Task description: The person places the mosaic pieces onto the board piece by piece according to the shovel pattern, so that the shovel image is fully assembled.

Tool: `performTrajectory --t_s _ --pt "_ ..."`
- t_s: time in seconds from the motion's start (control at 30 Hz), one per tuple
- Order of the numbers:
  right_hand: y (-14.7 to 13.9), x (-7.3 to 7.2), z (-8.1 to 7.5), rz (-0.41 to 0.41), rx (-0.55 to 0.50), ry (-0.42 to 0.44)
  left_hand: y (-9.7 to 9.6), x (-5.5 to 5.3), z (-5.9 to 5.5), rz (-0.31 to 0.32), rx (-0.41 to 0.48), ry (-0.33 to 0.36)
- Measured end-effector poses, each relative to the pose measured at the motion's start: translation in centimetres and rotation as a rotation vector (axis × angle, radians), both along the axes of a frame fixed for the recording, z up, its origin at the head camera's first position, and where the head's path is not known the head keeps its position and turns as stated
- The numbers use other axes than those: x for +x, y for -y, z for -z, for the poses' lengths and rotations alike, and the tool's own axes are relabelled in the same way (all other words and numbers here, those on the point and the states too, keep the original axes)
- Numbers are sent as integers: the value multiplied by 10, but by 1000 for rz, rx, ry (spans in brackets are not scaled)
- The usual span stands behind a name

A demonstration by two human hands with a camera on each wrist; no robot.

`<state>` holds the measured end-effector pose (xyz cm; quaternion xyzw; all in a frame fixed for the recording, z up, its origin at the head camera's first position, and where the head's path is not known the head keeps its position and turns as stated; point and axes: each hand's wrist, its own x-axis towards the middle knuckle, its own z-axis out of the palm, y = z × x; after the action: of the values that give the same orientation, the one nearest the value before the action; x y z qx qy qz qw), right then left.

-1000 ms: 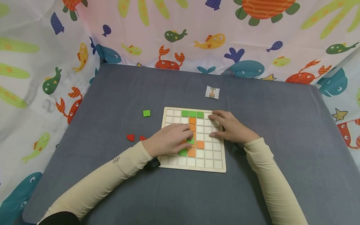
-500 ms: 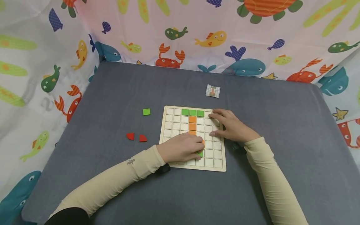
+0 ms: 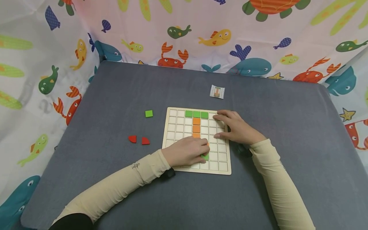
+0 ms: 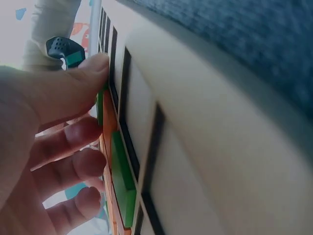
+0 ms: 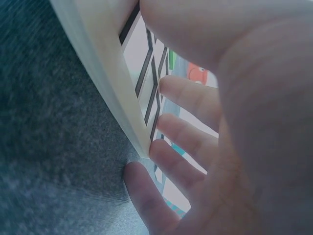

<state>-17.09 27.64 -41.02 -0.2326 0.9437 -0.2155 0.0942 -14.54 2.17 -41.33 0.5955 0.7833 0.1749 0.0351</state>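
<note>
A pale wooden grid board (image 3: 218, 171) lies on the table, with green tiles (image 3: 196, 114) along its far row and a column of orange tiles (image 3: 196, 128) below them. My left hand (image 3: 188, 150) is low over the near part of the board, pinching a green square tile (image 3: 205, 157) between thumb and index finger at a cell. In the left wrist view another green tile (image 4: 122, 181) sits in the grid beside the fingers; the left hand hides much of that area from above. My right hand (image 3: 234, 127) rests with spread, relaxed fingers on the board's right edge.
One loose green tile (image 3: 149, 113) lies left of the board, and two red quarter-round pieces (image 3: 145, 141) lie nearer me. Behind the board is a small printed pattern card (image 3: 217, 92). A sea-animal curtain (image 3: 195, 19) borders the grey table (image 3: 138, 86).
My left hand has moved right and slightly toward me with the green tile, to the cell right of the orange column, then stays there. The right hand keeps its place.
</note>
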Motion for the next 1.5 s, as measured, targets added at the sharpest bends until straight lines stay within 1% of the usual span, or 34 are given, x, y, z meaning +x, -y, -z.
performTrajectory --t_s 0.33,0.5,0.7,0.87,0.97,1.13,1.2,1.27,1.37,1.5 --pt "0 1 0 -1 -6 -21 -3 -3 2 -24 -35 11" --pt "-1 1 0 -1 -10 -24 -4 -3 3 -22 -32 10" --pt "2 -2 -2 -8 -6 -13 2 -6 1 -47 -19 -8" --pt "2 -2 -3 6 6 22 14 -13 -5 -86 15 1" --pt "2 -1 -1 16 5 29 27 -21 -10 -147 39 10" --pt "0 1 3 35 -6 36 57 -38 -21 -321 49 44" --pt "0 2 3 35 -12 37 71 -46 -25 -385 63 33" --pt "0 1 3 32 -16 36 83 -53 -26 -435 84 9" --pt "0 0 2 28 -17 36 100 -64 -25 -504 94 -20" --pt "0 -1 3 30 -15 37 116 -76 -18 -575 49 -3"
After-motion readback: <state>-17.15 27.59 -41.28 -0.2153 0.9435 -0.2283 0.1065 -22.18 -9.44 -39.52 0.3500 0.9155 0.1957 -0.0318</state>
